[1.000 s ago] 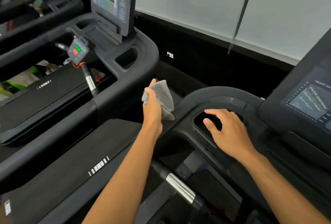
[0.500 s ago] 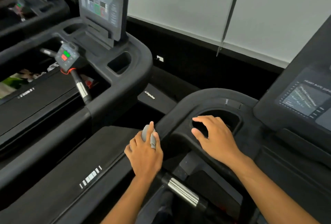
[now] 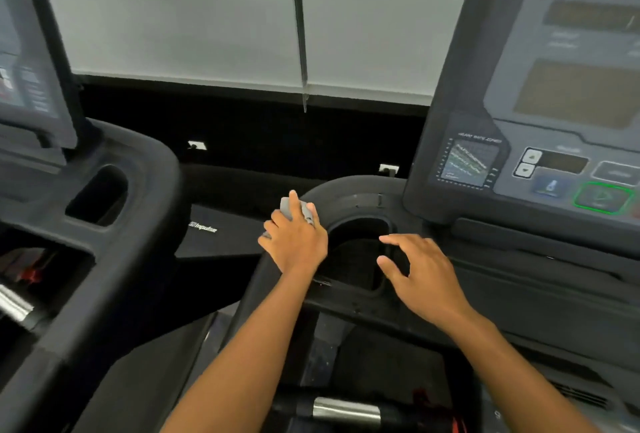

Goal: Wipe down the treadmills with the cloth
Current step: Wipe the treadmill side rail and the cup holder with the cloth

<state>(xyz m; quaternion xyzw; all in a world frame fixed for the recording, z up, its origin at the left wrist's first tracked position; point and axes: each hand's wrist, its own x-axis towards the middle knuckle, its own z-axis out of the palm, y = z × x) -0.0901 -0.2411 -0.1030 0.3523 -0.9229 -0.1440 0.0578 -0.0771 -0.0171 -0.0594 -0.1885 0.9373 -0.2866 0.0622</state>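
Note:
My left hand [image 3: 296,238] presses a small grey cloth [image 3: 286,207] against the curved black frame [image 3: 349,192] of the treadmill in front of me, just left of its cup holder [image 3: 360,252]. Most of the cloth is hidden under my fingers. My right hand [image 3: 420,273] hovers with fingers spread over the right side of the cup holder, holding nothing. The treadmill's console [image 3: 554,121] stands at the upper right.
A second black treadmill [image 3: 138,197] with its own console [image 3: 31,62] and cup holder fills the left side. A metal grip [image 3: 346,410] sits low in the middle. Pale wall panels [image 3: 180,13] stand behind, above a dark base strip.
My left hand with the cloth slid down the frame beside the neighbouring treadmill, then up to the cup holder's rim. The view swung right and up. My right hand stayed over the cup holder.

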